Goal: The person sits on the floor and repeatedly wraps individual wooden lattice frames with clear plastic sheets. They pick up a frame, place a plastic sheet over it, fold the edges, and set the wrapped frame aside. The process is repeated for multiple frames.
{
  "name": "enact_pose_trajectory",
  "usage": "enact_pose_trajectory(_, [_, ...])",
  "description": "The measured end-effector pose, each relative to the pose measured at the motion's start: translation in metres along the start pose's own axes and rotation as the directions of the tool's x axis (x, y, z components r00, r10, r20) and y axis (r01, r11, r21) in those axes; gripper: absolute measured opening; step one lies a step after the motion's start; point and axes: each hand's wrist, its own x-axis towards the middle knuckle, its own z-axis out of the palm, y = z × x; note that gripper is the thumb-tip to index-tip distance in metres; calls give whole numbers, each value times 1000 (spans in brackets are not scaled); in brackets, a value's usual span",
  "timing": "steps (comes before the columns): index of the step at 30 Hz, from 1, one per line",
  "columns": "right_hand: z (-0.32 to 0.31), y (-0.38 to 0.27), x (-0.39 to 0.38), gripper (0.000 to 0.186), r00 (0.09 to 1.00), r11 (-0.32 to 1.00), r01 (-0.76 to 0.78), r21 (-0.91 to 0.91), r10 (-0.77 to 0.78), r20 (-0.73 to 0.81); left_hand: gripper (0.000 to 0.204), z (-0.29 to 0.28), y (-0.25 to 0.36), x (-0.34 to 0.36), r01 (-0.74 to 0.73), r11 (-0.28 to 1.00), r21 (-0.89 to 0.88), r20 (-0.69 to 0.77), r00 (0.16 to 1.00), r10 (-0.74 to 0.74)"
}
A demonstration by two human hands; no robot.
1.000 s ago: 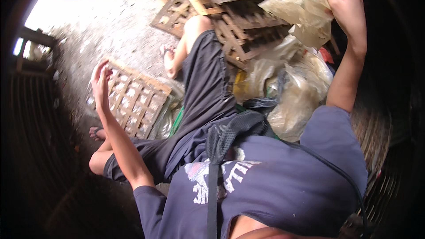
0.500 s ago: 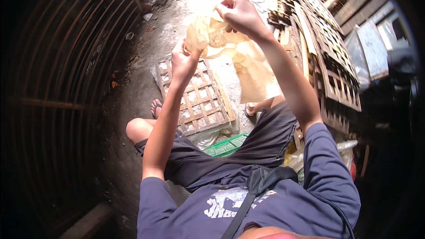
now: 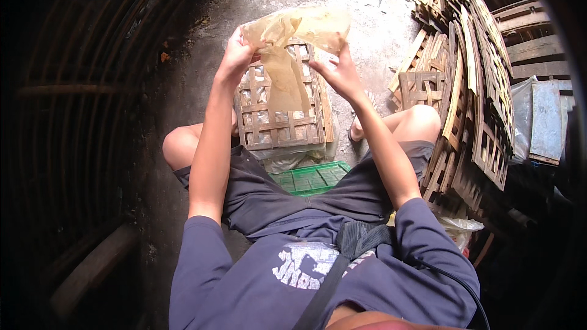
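Note:
A thin, yellowish, see-through sheet (image 3: 284,79) is stretched between my hands, its upper part bunched and a long flap hanging down. My left hand (image 3: 237,56) grips its left end, fingers closed on the crumpled edge. At the other end is my right hand (image 3: 340,73), thumb spread away from the fingers, fingertips against the sheet's edge. Beneath the hanging flap, a woven bamboo lattice panel (image 3: 281,135) lies on the ground between my feet, over pale wrapped material.
A green plastic crate (image 3: 310,178) sits between my thighs. Stacked bamboo lattice panels (image 3: 483,104) lean at the right, with a blue-grey board (image 3: 545,121) beyond them. A curved slatted wall (image 3: 73,146) runs along the left.
Both hands have come lower and nearer, my right hand most. Its thumb has parted from the fingers. The sheet's flap has swung from the right to over the lattice panel. The view has shifted.

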Motion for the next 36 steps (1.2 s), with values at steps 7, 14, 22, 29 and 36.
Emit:
enact_pose_trajectory(7, [-31, 36, 19, 21, 950, 861, -203, 467, 289, -121, 42, -9, -26, 6, -175, 924, 342, -15, 981, 191])
enact_pose_trajectory(14, [-87, 17, 10, 22, 959, 892, -284, 353, 260, 114, 27, -1, -25, 9, 31, 698, 716, -232, 953, 195])
enact_pose_trajectory(22, [-121, 33, 30, 27, 937, 922, -207, 328, 283, -203, 29, 22, -23, 1, 18, 932, 362, -14, 1000, -13])
enact_pose_trajectory(29, [-63, 80, 110, 30, 928, 950, -309, -45, 291, -231, 30, -32, -126, 30, 162, 855, 492, -336, 942, 15])
enact_pose_trajectory(36, [48, 127, 93, 45, 939, 987, -90, -131, 41, -341, 51, -76, -207, 10, 530, 307, 790, -553, 833, -15])
